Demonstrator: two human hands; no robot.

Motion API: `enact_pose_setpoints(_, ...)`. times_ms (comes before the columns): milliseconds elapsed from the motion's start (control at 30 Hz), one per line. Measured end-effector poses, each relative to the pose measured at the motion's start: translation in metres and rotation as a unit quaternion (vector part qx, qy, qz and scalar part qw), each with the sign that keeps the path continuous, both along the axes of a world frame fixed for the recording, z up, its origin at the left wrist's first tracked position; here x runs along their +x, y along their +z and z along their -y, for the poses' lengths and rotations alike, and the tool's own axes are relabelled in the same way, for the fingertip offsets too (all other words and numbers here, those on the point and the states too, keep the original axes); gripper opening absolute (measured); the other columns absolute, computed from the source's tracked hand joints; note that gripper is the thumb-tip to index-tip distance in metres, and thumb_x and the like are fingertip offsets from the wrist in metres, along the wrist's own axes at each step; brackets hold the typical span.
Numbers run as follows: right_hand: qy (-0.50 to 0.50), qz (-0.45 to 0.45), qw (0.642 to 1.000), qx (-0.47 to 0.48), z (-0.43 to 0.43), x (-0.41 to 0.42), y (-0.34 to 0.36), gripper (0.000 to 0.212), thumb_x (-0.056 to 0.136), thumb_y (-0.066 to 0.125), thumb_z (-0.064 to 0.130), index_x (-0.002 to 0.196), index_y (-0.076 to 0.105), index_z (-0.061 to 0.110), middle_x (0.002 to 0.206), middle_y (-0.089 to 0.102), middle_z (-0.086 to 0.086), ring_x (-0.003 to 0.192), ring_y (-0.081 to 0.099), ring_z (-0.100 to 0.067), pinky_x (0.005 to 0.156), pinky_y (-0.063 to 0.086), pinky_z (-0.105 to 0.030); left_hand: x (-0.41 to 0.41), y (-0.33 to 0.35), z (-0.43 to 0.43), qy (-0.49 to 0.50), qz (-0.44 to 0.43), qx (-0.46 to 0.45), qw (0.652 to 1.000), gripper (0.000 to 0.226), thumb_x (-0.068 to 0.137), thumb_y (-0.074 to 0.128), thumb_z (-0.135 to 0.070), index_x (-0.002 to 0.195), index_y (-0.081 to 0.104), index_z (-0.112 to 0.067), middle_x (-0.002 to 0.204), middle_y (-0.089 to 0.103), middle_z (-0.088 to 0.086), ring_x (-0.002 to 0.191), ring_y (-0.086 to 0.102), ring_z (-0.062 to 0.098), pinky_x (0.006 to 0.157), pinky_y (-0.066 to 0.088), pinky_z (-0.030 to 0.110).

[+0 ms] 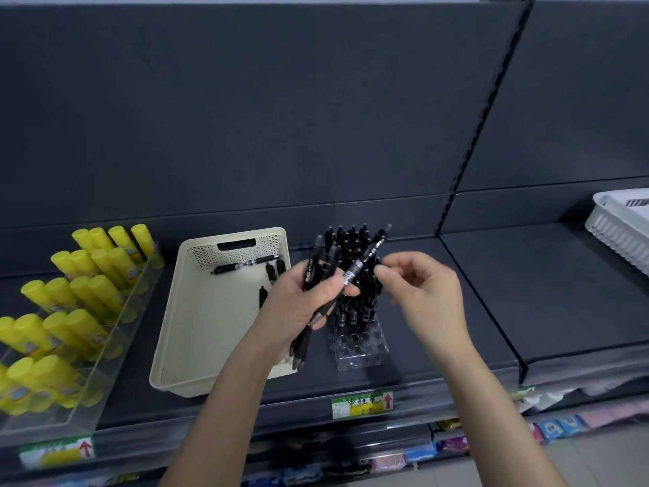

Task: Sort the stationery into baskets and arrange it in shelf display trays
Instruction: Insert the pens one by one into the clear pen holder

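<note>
Dark shelf (491,304) with glue-stick tray (87,398), cream basket (168,311), clear pen stand (358,346), white basket (618,233).

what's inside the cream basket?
Cream basket: one black pen lying across the far end, a few more beside it. The left hand, gripping a bundle of pens, covers its near right part.

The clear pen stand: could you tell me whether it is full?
Not full: the clear pen stand holds black pens in its rear rows; its front holes are empty.

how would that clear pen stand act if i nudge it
The stand is clear hard plastic, so probably stiff and apt to slide on the smooth shelf. Its pens stand tall at the back only, so it may tip backward.
</note>
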State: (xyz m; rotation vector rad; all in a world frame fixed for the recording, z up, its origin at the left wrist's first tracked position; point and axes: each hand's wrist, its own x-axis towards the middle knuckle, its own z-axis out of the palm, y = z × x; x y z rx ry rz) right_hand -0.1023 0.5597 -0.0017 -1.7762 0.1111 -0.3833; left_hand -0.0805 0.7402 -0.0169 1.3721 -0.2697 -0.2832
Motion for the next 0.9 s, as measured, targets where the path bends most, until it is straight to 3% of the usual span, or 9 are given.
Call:
enact_pose_setpoints(100, 0.062, -0.024, 0.99, 0.123, -0.002, -0.002, 0.008, 0.003, 0.082, 0.071, 0.012, 0.081, 0.07, 0.015, 0.068, 0.067, 0.001, 0.062, 0.06, -0.006, 0.054, 0.049, -0.019, -0.003, 0.002, 0.01, -0.035, 0.027, 0.047, 0.998, 0.006, 0.088, 0.065, -0.03, 0.093, 0.068, -0.031, 0.095, 0.074, 0.007, 0.054, 0.054, 0.007, 0.047, 0.041, 0.018)
enact_pose_setpoints(167, 0.081, -0.036, 0.98, 0.177, 0.0, -0.002, 0.01, 0.002, 0.082, 0.07, 0.012, 0.082, 0.07, 0.013, 0.077, 0.07, -0.006, 0.07, 0.063, -0.013, 0.059, 0.05, -0.023, -0.005, 0.004, 0.013, -0.035, 0.035, 0.058, 0.997, 0.009, 0.089, 0.065, -0.029, 0.092, 0.068, -0.036, 0.092, 0.074, 0.004, 0.064, 0.063, 0.006, 0.054, 0.047, 0.016)
enact_pose_setpoints(267, 0.098, -0.041, 0.97, 0.218, 0.002, -0.003, 0.01, 0.005, 0.081, 0.071, 0.014, 0.081, 0.067, 0.01, 0.082, 0.07, -0.012, 0.076, 0.065, -0.02, 0.063, 0.051, -0.027, -0.005, 0.003, 0.015, -0.037, 0.053, 0.102, 0.993, 0.008, 0.087, 0.064, -0.033, 0.094, 0.066, -0.037, 0.09, 0.074, 0.001, 0.076, 0.065, 0.017, 0.062, 0.049, 0.026)
enact_pose_setpoints(433, 0.049, -0.012, 0.968, 0.246, 0.012, -0.001, 0.01, 0.021, 0.085, 0.065, 0.004, 0.068, 0.066, 0.015, 0.069, 0.065, -0.004, 0.066, 0.063, -0.015, 0.062, 0.053, -0.025, -0.006, -0.002, 0.021, 0.08, 0.056, 0.142, 0.985, 0.015, 0.095, 0.056, -0.028, 0.091, 0.058, -0.014, 0.063, 0.066, -0.003, 0.051, 0.054, 0.008, 0.046, 0.041, 0.018)
enact_pose_setpoints(567, -0.051, -0.009, 0.995, 0.09, 0.027, 0.006, -0.004, 0.013, 0.084, 0.063, 0.006, 0.071, 0.062, 0.01, 0.065, 0.058, -0.003, 0.062, 0.057, -0.01, 0.062, 0.051, -0.022, -0.008, -0.006, 0.017, 0.167, 0.018, 0.125, 0.978, 0.032, 0.097, 0.051, -0.033, 0.092, 0.056, -0.002, 0.058, 0.058, -0.004, 0.049, 0.049, 0.009, 0.047, 0.041, 0.019)
enact_pose_setpoints(667, -0.056, -0.017, 0.997, -0.047, 0.027, 0.006, -0.023, 0.021, 0.085, 0.065, 0.012, 0.066, 0.056, 0.014, 0.061, 0.058, 0.004, 0.056, 0.05, -0.001, 0.055, 0.04, -0.01, -0.012, -0.01, 0.02, 0.207, -0.019, 0.082, 0.975, 0.023, 0.097, 0.052, -0.031, 0.09, 0.056, -0.009, 0.061, 0.058, -0.004, 0.053, 0.049, 0.01, 0.048, 0.042, 0.021)
enact_pose_setpoints(767, -0.033, 0.002, 0.991, -0.132, 0.026, 0.004, -0.035, 0.013, 0.086, 0.065, 0.012, 0.074, 0.062, 0.016, 0.068, 0.063, 0.007, 0.063, 0.056, 0.001, 0.058, 0.042, -0.006, -0.017, -0.017, 0.023, 0.234, -0.074, 0.02, 0.969, 0.01, 0.094, 0.054, -0.019, 0.094, 0.054, -0.009, 0.064, 0.059, -0.002, 0.058, 0.05, 0.011, 0.05, 0.042, 0.024)
enact_pose_setpoints(900, 0.005, 0.022, 0.971, -0.239, 0.026, 0.006, -0.041, 0.006, 0.087, 0.064, 0.01, 0.082, 0.066, 0.008, 0.075, 0.065, -0.002, 0.07, 0.061, -0.014, 0.063, 0.047, -0.018, -0.026, -0.024, 0.024, 0.262, -0.105, -0.026, 0.959, 0.012, 0.092, 0.052, -0.006, 0.102, 0.057, -0.01, 0.066, 0.061, -0.001, 0.058, 0.053, 0.009, 0.049, 0.044, 0.022)
